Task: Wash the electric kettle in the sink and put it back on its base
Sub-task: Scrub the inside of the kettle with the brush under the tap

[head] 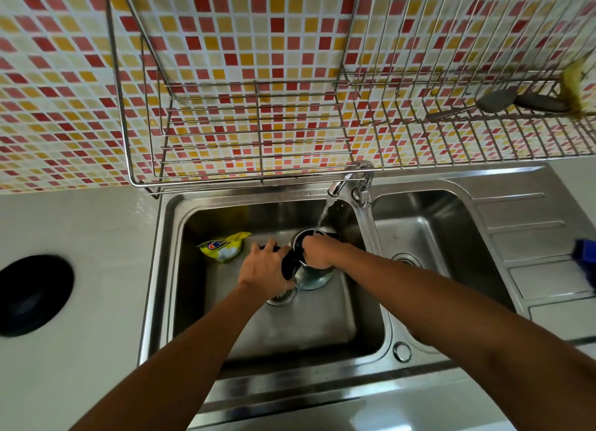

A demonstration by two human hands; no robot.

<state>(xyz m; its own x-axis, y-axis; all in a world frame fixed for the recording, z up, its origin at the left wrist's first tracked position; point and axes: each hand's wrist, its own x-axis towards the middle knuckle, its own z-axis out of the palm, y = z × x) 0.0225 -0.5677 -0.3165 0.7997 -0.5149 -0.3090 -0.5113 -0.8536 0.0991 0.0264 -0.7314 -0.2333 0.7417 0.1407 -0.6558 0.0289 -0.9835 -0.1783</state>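
The steel electric kettle point(312, 276) with a black handle is held upright over the left sink basin point(325, 324), under the tap point(342, 180). Water runs from the tap into its open top. My left hand point(264, 268) grips the black handle on the kettle's left side. My right hand point(317, 250) lies over the kettle's rim, fingers reaching into the opening; what they hold inside is hidden. The round black kettle base point(34, 293) sits on the white counter at far left.
A yellow detergent pouch point(224, 246) lies in the basin's back left. A second basin point(429, 234) and a ribbed drainboard point(532, 237) lie to the right, with a blue object point(585, 259) at the edge. A wire dish rack point(254, 130) holding utensils point(522, 103) hangs above.
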